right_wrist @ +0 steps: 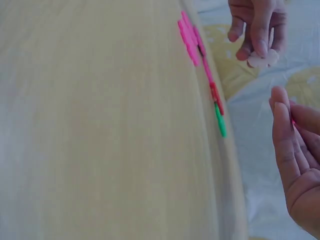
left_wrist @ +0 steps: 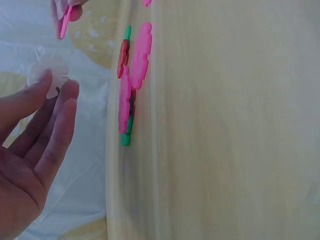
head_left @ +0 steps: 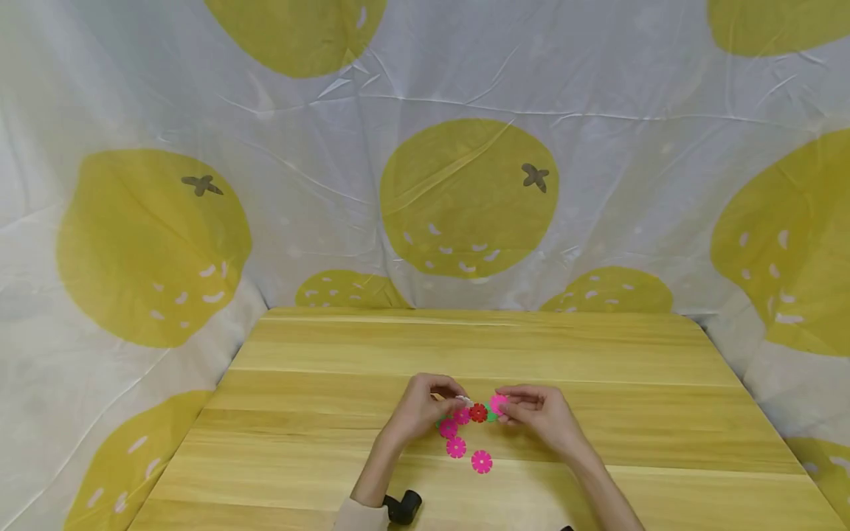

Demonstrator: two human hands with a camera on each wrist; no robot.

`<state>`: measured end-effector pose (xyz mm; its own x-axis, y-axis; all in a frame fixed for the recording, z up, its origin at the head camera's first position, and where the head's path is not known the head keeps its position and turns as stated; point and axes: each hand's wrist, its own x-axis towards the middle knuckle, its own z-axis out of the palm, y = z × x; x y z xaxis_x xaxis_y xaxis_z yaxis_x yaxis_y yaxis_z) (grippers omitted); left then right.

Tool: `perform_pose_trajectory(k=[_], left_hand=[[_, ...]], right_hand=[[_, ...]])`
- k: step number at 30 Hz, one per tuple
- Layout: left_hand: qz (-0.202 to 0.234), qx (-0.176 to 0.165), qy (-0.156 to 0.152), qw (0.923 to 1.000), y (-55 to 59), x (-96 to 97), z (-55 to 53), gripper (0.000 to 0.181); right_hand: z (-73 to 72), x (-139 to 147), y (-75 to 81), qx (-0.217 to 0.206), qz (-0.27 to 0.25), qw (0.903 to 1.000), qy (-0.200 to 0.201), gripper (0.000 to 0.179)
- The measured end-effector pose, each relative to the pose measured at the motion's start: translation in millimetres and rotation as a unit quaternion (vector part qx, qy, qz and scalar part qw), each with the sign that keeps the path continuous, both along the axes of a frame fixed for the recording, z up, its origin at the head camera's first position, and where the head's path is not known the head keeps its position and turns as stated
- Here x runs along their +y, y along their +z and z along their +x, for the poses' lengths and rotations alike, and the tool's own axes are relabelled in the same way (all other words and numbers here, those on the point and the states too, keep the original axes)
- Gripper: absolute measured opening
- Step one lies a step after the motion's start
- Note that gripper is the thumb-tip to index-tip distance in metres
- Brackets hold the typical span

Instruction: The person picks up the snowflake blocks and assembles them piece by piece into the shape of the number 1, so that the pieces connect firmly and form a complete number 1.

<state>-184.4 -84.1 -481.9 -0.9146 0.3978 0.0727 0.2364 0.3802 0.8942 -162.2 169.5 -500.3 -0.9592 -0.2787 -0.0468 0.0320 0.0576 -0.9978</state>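
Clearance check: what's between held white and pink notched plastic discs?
Bare gap between white disc and pink disc in left wrist view; red disc lies lower, on table.

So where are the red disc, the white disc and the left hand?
Red disc [head_left: 478, 413]: head view, middle of its face.
White disc [left_wrist: 54, 65]: left wrist view, its face, just above the thumb tip.
Left hand [head_left: 418, 411]: head view, back of the hand.

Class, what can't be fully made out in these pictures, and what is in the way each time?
- Head view: the white piece, partly covered by the left fingers.
- Right wrist view: the held pink piece, nearly all hidden by the right fingers.
- Left wrist view: the loose pink piece, cut off by the top edge.
- Head view: a black object, cut off by the bottom edge.
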Motion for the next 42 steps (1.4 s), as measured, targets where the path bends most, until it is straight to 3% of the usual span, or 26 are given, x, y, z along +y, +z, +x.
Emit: perform_pose_trajectory(k=[15, 30, 33, 42], left_hand=[[0.022, 0.050, 0.048, 0.9974, 5.8, 6.5, 1.3, 0.008], [0.062, 0.095, 0.029, 0.9931, 6.7, 8.2, 3.8, 0.005], [0.070, 0.112, 0.024, 0.9909, 6.0, 8.9, 3.7, 0.005], [0.067, 0.205, 0.009, 0.9764, 4.3, 10.5, 2.4, 0.004]], right_hand=[[-3.5, -25.9, 9.5, 0.011, -0.024, 0.9988, -0.042, 0.036], [-1.4, -32.3, 12.7, -0.012, -0.052, 0.9945, -0.090, 0.029], [-0.4, -33.0, 14.0, -0.009, -0.057, 0.9938, -0.095, 0.029], [4.1, -38.9, 15.8, 0.005, -0.076, 0.9900, -0.118, 0.028]])
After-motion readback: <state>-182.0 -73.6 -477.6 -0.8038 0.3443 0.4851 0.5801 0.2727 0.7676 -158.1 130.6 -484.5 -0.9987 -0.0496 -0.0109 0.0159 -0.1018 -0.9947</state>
